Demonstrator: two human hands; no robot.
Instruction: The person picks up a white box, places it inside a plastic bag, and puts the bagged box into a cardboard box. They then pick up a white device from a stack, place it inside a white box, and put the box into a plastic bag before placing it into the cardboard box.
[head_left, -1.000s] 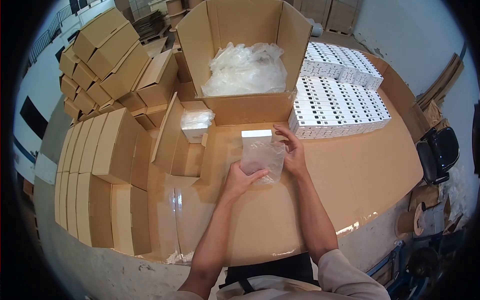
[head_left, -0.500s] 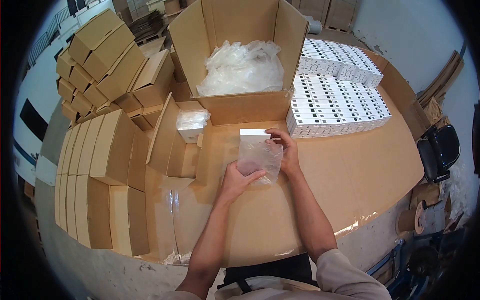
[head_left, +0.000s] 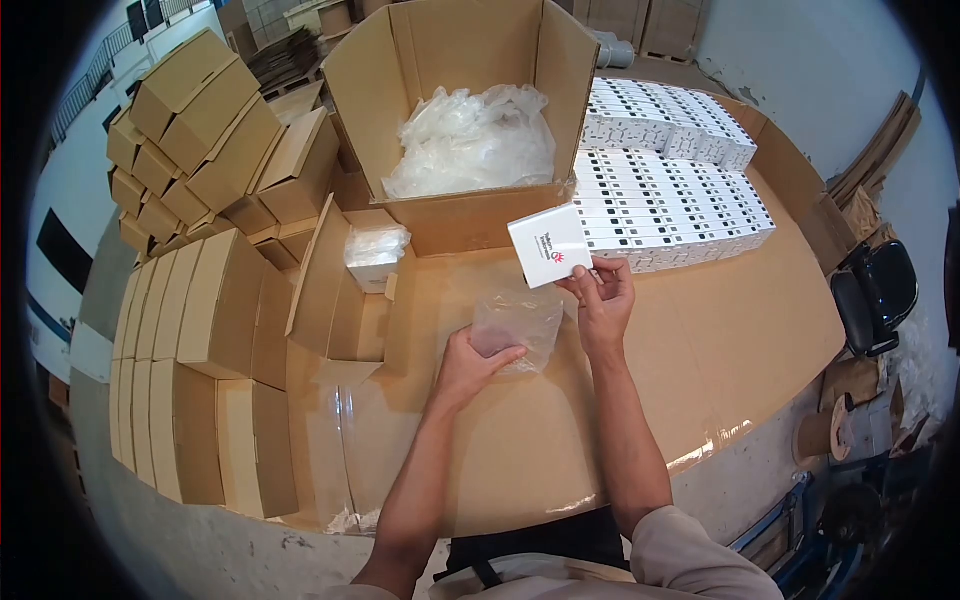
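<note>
My left hand (head_left: 474, 365) grips a clear plastic bag (head_left: 517, 325) above the cardboard-covered table, thumb across its front. A flat white box (head_left: 551, 246) with dark print and a red mark is tilted above the bag, apart from it. The fingers of my right hand (head_left: 602, 297) pinch that box at its lower right corner. To the left stands an open brown carton (head_left: 352, 320) with several wrapped white boxes (head_left: 376, 257) at its far end.
A large carton (head_left: 470, 215) full of clear plastic bags (head_left: 470, 140) stands behind my hands. Rows of white boxes (head_left: 670, 205) are stacked at the back right. Brown cartons (head_left: 190, 310) line the left side, with more piled behind. A black chair (head_left: 878, 298) stands at the right.
My right hand has moved up and right with the white box, now clear of the bag and turned to show its printed face. My left hand stays in place holding the bag.
</note>
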